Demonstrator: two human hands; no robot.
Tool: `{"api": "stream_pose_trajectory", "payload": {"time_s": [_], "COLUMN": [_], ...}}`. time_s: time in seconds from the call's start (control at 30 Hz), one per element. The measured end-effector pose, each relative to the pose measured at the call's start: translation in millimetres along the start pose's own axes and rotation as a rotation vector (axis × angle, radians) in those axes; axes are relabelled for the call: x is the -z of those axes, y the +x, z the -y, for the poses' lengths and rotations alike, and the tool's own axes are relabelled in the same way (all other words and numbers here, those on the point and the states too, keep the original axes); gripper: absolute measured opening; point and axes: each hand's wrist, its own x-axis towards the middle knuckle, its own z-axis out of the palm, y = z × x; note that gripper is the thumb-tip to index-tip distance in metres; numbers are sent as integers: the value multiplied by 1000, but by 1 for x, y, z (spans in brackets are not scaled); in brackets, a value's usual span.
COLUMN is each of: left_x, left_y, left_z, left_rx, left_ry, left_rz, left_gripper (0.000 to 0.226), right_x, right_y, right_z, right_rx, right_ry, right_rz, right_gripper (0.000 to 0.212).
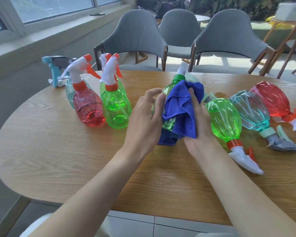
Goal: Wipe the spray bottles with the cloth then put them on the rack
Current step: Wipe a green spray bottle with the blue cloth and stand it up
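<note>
A green spray bottle [168,89] stands upright at the table's middle, mostly hidden by a blue cloth [181,106]. My left hand [145,120] grips the bottle's left side. My right hand [197,127] presses the cloth against the bottle, fingers curled over the fabric. Several bottles stand upright to the left, among them a red one [88,106] and a green one [115,108]. To the right lie a green bottle [225,118], a teal bottle [251,112] and a red bottle [273,100].
The oval wooden table [75,161] has its near edge just below my forearms. Three grey chairs [137,36] stand behind it, under a window at the left. No rack shows in view.
</note>
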Motion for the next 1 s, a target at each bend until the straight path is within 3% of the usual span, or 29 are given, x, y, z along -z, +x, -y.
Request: {"api": "stream_pose_trajectory", "payload": {"time_s": [0.13, 0.3, 0.4, 0.5, 0.7, 0.87, 1.0], "left_x": [-3, 7, 10, 10, 5, 8, 13], "left_y": [-3, 4, 6, 3, 0, 6, 5], "left_z": [-2, -7, -10, -14, -14, -7, -11], "left_rx": [43, 187, 246, 211, 148, 159, 76], "left_ry": [-27, -253, -360, -371, -356, -322, -194], "left_rz": [96, 34, 3, 58, 144, 89, 116], "left_gripper": [46, 45, 53, 46, 41, 37, 39], "right_x": [-2, -3, -6, -6, -4, -9, -3], "right_y": [-7, -14, -15, -11, -9, -13, -8], "right_z": [3, -2, -1, 3, 6, -6, 3], "right_rx": [2, 11, 50, 56, -39, 103, 73], "right_ry": [34, -29, -113, -136, 26, -195, -234], "right_rz": [86, 218, 211, 231, 241, 179, 177], "right_gripper": [12, 9, 24, 15, 28, 36, 42]}}
